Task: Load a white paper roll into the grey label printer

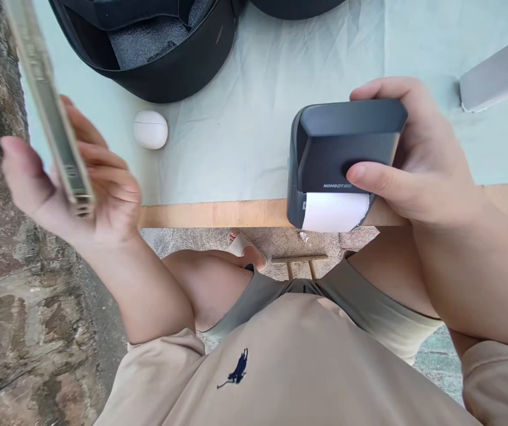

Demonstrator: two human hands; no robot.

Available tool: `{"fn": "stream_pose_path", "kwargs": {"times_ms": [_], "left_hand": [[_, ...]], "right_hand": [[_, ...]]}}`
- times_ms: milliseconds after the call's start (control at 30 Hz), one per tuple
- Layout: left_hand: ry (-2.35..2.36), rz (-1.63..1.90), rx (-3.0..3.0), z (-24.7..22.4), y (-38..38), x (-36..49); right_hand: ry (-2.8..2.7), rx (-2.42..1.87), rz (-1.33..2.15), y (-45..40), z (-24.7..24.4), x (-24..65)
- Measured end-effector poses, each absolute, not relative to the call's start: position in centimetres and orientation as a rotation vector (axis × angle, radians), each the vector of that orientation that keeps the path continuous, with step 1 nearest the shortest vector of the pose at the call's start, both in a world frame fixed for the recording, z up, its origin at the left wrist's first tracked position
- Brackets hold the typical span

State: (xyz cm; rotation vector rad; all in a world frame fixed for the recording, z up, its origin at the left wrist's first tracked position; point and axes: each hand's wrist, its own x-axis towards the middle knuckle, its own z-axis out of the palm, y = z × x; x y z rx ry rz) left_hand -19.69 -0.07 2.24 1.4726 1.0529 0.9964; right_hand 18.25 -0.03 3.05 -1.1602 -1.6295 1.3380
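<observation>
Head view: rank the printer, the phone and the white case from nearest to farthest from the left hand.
1. Phone: held in the left hand.
2. White case: on the table, just right of that hand.
3. Printer: farther right, in the right hand.

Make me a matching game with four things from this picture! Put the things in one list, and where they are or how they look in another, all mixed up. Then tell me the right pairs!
Things:
1. NIIMBOT printer
2. Phone
3. Earbud case
4. Zippered case

Places and looks:
A. In the left hand, seen edge-on
B. Black and open, showing grey foam inside
C. In the right hand, with white paper sticking out
D. White, lying on the pale cloth

Right pairs: 1-C, 2-A, 3-D, 4-B
</observation>
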Motion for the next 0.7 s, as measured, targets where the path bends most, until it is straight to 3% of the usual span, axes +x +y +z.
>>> {"fn": "stream_pose_path", "kwargs": {"times_ms": [133, 300, 700], "left_hand": [[0.881, 1.14, 1.083, 0.6, 0.6, -14.1], [0.671, 1.15, 1.248, -1.3, 0.4, -10.1], [0.907, 1.191, 1.044, -0.4, 0.2, -8.6]], "right_hand": [[-1.645, -1.157, 1.322, 0.0, 3.1, 18.2], [-1.64, -1.141, 1.341, 0.1, 3.0, 18.4], [-1.666, -1.15, 1.361, -0.1, 3.0, 18.4]]}}
